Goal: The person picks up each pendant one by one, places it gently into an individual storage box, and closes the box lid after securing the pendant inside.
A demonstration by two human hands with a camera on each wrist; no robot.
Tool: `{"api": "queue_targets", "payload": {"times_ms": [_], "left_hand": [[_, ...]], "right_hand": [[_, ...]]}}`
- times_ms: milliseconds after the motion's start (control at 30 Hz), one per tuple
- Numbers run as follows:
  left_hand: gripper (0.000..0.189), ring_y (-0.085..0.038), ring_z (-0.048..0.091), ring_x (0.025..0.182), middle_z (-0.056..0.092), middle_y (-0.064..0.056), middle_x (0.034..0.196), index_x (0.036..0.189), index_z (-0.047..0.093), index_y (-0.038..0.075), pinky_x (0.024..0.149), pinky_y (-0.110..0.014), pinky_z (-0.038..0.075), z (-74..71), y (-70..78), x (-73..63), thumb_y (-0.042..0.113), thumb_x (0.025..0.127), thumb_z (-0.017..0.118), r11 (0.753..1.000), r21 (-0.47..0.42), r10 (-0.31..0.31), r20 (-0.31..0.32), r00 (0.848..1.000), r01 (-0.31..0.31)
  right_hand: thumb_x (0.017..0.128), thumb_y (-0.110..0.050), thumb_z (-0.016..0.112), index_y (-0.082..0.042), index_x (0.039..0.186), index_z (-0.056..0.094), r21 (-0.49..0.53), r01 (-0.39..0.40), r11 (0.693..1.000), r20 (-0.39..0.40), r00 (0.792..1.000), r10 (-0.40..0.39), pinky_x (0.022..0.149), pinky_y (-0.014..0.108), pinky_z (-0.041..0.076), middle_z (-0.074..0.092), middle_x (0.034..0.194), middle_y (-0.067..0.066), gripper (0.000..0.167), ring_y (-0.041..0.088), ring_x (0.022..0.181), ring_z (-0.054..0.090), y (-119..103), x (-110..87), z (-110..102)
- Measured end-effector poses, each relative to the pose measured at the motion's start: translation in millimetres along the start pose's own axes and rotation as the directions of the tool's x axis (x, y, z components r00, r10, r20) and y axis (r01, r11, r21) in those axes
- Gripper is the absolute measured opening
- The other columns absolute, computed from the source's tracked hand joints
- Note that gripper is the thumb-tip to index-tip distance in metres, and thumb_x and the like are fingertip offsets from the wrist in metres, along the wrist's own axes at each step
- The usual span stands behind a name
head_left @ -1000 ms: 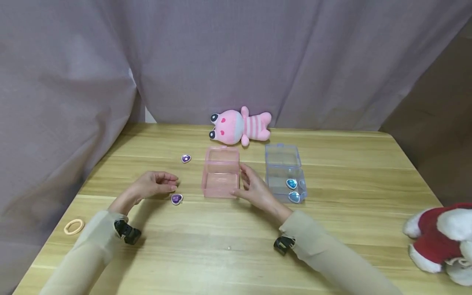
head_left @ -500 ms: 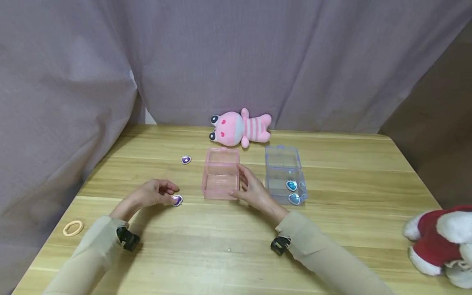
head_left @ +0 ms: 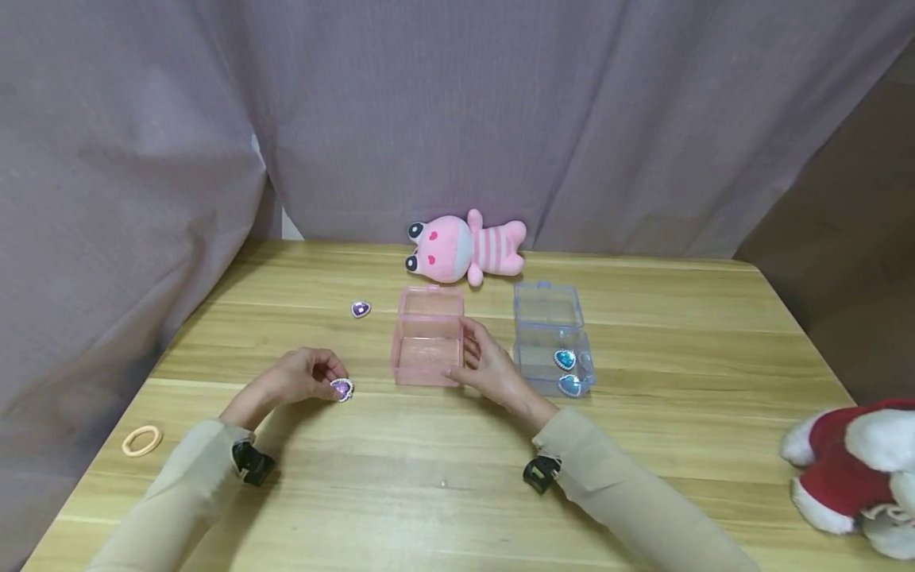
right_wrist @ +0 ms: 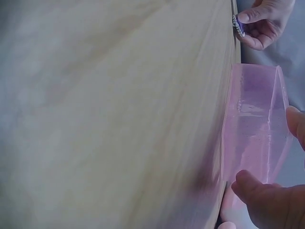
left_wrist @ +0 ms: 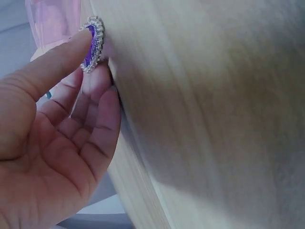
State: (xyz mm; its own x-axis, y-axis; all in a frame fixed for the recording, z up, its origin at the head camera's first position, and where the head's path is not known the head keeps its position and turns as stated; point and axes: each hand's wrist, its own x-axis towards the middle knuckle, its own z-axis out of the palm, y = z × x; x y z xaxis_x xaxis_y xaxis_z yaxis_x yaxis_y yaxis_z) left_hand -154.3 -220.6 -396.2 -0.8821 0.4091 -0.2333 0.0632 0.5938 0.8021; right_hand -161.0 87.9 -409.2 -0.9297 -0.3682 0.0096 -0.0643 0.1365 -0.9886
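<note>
My left hand (head_left: 296, 377) pinches a purple heart-shaped gem (head_left: 342, 388) between thumb and fingers at the left of the table. In the left wrist view the gem (left_wrist: 94, 45) stands on edge, its silver beaded rim facing out and the thumb over its purple face. A clear pink plastic box (head_left: 429, 359) stands open in the middle, lid folded back. Its right end is held by my right hand (head_left: 496, 373), thumb at the near corner and fingers along the side. Another purple heart gem (head_left: 360, 309) lies on the wood behind my left hand.
A clear blue box (head_left: 549, 342) stands open to the right, with two blue heart gems (head_left: 565, 360) in it. Behind the boxes lies a pink plush frog (head_left: 457, 249). A beige ring (head_left: 142, 441) is at the left edge, a red and white plush (head_left: 851, 469) at the right.
My left hand has moved slightly down to the near purple gem and taken hold of it; the gem is now tilted in the fingers. The right hand stays at the pink box.
</note>
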Motion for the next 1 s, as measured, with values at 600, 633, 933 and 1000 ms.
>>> {"api": "queue_targets", "payload": {"times_ms": [600, 633, 933, 1000], "left_hand": [[0.032, -0.01, 0.058, 0.077, 0.064, 0.003, 0.084, 0.115, 0.056, -0.008, 0.07, -0.019, 0.053, -5.4, 48.9, 39.9, -0.001, 0.084, 0.063, 0.944, -0.314, 0.08, -0.062, 0.995, -0.095], [0.031, -0.01, 0.059, 0.078, 0.064, 0.002, 0.084, 0.114, 0.056, -0.009, 0.071, -0.019, 0.053, -3.3, 54.0, 44.5, -0.002, 0.084, 0.062, 0.942, -0.32, 0.091, -0.047, 0.995, -0.102], [0.029, -0.01, 0.063, 0.077, 0.07, -0.008, 0.089, 0.108, 0.061, -0.005, 0.077, -0.027, 0.055, 21.6, 81.6, 82.5, 0.001, 0.08, 0.07, 0.97, -0.237, 0.079, 0.093, 0.993, -0.056], [0.029, -0.011, 0.065, 0.076, 0.07, -0.013, 0.092, 0.107, 0.061, -0.006, 0.078, -0.029, 0.056, 25.5, 83.5, 87.1, -0.001, 0.08, 0.07, 0.974, -0.223, 0.076, 0.13, 0.989, -0.046]], "right_hand": [[0.077, 0.017, 0.063, 0.006, 0.144, 0.017, 0.02, -0.005, 1.0, 0.0, 1.0, 0.005, 0.111, 0.041, 0.03, 0.019, 0.15, 0.029, 0.082, 0.04, 0.138, 0.023, -1, -1.1, -1], [0.077, 0.017, 0.063, 0.005, 0.145, 0.018, 0.02, -0.01, 1.0, -0.003, 1.0, 0.01, 0.111, 0.041, 0.029, 0.019, 0.15, 0.029, 0.083, 0.039, 0.139, 0.023, -1, -1.2, -1], [0.077, 0.009, 0.068, 0.003, 0.145, 0.02, 0.002, -0.026, 1.0, -0.021, 0.999, 0.026, 0.112, 0.04, 0.028, 0.02, 0.151, 0.027, 0.083, 0.038, 0.139, 0.023, 0, -1.5, 0], [0.078, 0.008, 0.068, 0.003, 0.145, 0.02, 0.004, -0.024, 1.0, -0.023, 0.999, 0.024, 0.112, 0.04, 0.028, 0.02, 0.151, 0.026, 0.083, 0.038, 0.139, 0.023, 0, -1.2, 0]]}}
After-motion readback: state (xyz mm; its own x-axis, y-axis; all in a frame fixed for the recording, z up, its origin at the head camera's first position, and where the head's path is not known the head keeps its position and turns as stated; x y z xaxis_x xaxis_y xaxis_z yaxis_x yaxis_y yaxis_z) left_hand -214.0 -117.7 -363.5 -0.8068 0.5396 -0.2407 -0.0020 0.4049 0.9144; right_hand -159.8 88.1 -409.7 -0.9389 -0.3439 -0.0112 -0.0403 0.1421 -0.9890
